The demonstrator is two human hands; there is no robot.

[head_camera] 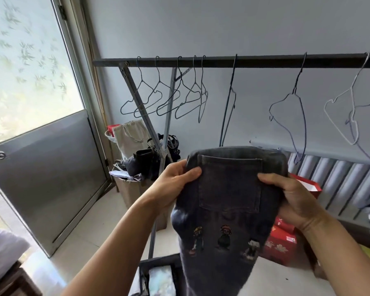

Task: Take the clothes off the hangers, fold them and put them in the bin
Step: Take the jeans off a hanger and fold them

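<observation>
Where the dark bin (156, 260) sits low in front of the rail (265, 59), dark jeans (229, 189) are held up below the rail. The left hand (175, 182) and right hand (291, 197) each have a tight grip on the folded top, thumbs on the pocket side. Wire hangers (165, 97) dangle from the rail.

I am reading no text anywhere: the white label (291, 239) on the red box (279, 246) at near right is too blurred; the jeans (229, 189) are showing only embroidered figures.
</observation>
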